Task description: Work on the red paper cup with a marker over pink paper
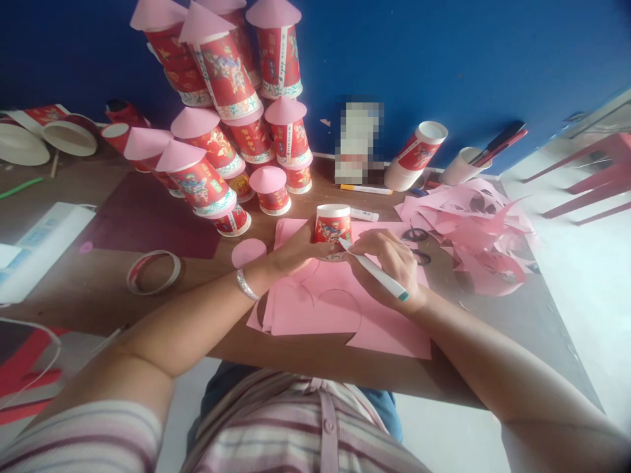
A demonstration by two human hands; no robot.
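Note:
My left hand (pixel 304 248) is wrapped round a red paper cup (pixel 331 226) with a white rim and printed figures, held upright over the pink sheets. In my right hand (pixel 392 259) is a white marker (pixel 379 274) with a green end, its tip against or very near the lower part of the cup. Beneath both hands lies a stack of pink paper (pixel 315 315) with curved outlines on it. Black scissors (pixel 419 246) lie just beyond my right hand, partly hidden. A small pink paper disc (pixel 249 253) is beside my left wrist.
Stacked red cups with pink cone tops (pixel 224 79) rise at the back left. Pink paper scraps (pixel 488 230) heap on the right. A pen cup (pixel 463 167), another stack of cups (pixel 417 154) and a yellow marker (pixel 366 189) stand or lie behind. A tape roll (pixel 154 272) lies left.

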